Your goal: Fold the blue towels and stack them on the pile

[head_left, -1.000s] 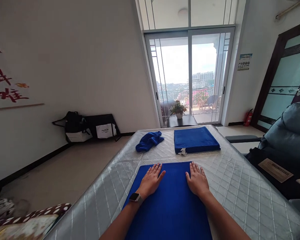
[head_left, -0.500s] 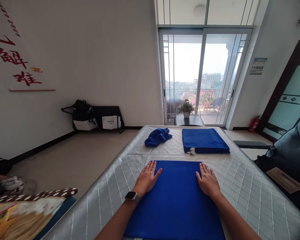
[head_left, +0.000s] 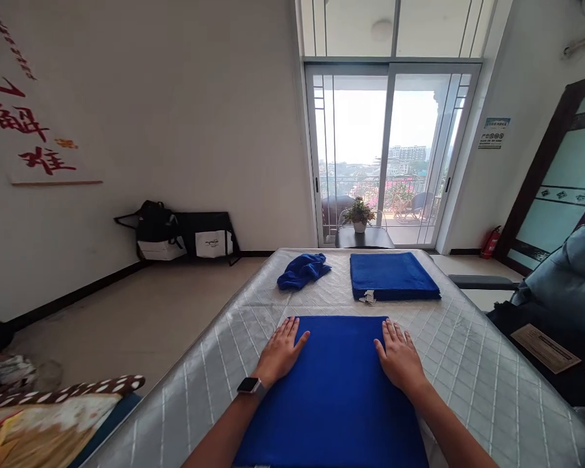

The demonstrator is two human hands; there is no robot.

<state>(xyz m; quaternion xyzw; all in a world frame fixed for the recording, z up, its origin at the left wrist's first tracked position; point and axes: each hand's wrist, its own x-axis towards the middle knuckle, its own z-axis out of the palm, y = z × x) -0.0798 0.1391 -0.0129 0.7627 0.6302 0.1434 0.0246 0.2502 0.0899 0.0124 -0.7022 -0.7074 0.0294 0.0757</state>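
Observation:
A blue towel (head_left: pixel 336 390) lies flat and smooth on the quilted mattress (head_left: pixel 472 370), its near edge cut off by the bottom of the view. My left hand (head_left: pixel 280 351) rests palm down over its far left corner, fingers stretched forward and thumb out to the side. On the far right corner lies my right hand (head_left: pixel 398 354), also flat with the fingers extended. Beyond them, a neat stack of folded blue towels (head_left: pixel 394 274) with small white tags sits at the right, and a crumpled blue cloth (head_left: pixel 302 270) lies to its left.
Past the mattress stands a dark chair (head_left: pixel 365 239) bearing a potted plant (head_left: pixel 359 214), before a glass sliding door (head_left: pixel 351 149). A dark armchair (head_left: pixel 565 286) is close on the right. Black bags (head_left: pixel 156 229) lean at the left wall; a patterned blanket (head_left: pixel 53 422) lies lower left.
The camera view has shifted slightly, so the scene sits a little further left and lower. Both hands stay flat at the same corners of the towel.

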